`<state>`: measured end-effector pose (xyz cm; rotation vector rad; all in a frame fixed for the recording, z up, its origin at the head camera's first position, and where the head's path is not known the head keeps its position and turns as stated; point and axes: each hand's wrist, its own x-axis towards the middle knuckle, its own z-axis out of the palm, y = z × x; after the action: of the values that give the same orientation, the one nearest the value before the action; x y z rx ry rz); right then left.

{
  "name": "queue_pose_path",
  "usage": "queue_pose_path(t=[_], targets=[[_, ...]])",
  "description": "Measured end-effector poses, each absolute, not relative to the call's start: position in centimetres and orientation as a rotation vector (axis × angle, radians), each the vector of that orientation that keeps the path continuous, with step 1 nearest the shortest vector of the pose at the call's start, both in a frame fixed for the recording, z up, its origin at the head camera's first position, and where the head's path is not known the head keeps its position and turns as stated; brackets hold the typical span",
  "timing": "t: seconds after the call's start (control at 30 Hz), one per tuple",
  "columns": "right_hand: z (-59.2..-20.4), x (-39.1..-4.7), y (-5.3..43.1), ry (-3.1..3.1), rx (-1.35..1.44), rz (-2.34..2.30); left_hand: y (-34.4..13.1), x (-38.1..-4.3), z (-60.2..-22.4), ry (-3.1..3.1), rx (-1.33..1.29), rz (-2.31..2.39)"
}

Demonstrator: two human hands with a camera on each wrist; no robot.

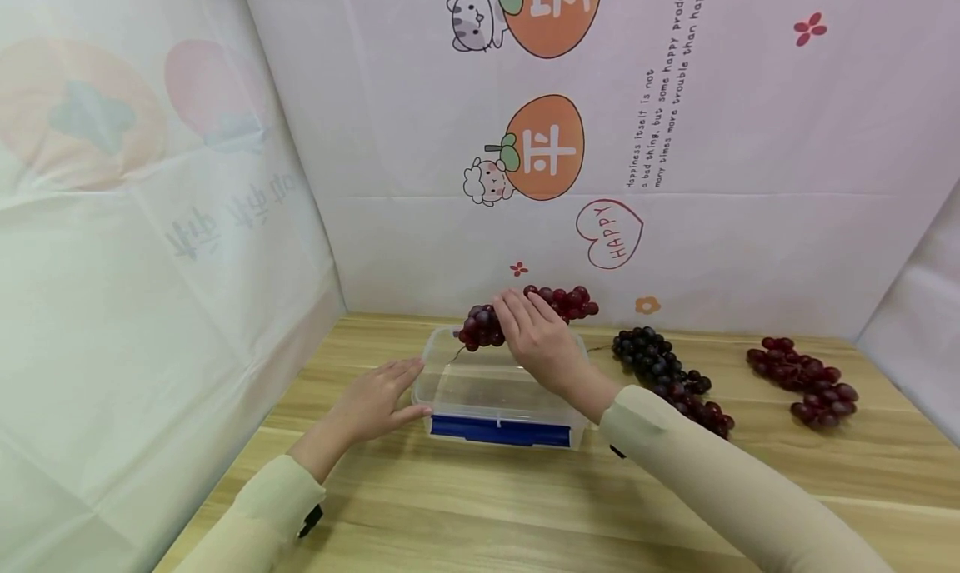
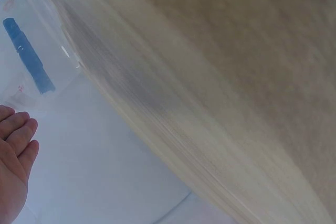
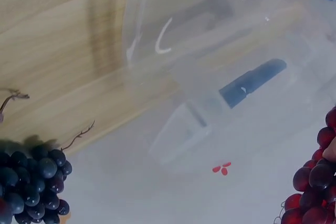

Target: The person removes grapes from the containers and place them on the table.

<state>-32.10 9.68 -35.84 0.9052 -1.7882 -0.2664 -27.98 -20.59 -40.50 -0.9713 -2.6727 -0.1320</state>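
A clear plastic box [image 1: 468,381] with a blue latch [image 1: 501,430] on its front stands on the wooden table. Above its back part, my right hand [image 1: 542,340] grips a bunch of dark red grapes [image 1: 481,327], which shows on both sides of the fingers. The palm hides the middle of that bunch. At the edge of the right wrist view appear the same grapes [image 3: 312,187] with a fingertip. My left hand [image 1: 378,400] rests at the box's left side, fingers extended and thumb near the front corner. Whether a lid covers the box I cannot tell.
Right of the box lies a bunch of black grapes [image 1: 648,356], with dark red grapes [image 1: 701,408] at its near end. Farther right is another red bunch [image 1: 806,381]. A printed white cloth [image 1: 420,240] hangs behind the table [image 1: 450,515]; a white sheet [image 1: 150,306] stands left.
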Motion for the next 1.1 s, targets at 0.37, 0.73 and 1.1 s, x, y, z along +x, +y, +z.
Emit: queue_pose_path(t=[0.37, 0.73, 1.1], targets=[[-35.2, -32.2, 11.4, -1.797, 0.874, -0.244, -20.7, -28.1, -40.5, -2.665, -0.986, -0.119], [-34.7, -32.6, 14.4, -1.797, 0.822, -0.173, -20.6, -28.1, -40.5, -2.672, -0.983, -0.119], [-34.0, -32.6, 17.8, -1.796, 0.714, -0.193, -20.7, -28.2, -40.8, -2.649, -0.987, -0.133]])
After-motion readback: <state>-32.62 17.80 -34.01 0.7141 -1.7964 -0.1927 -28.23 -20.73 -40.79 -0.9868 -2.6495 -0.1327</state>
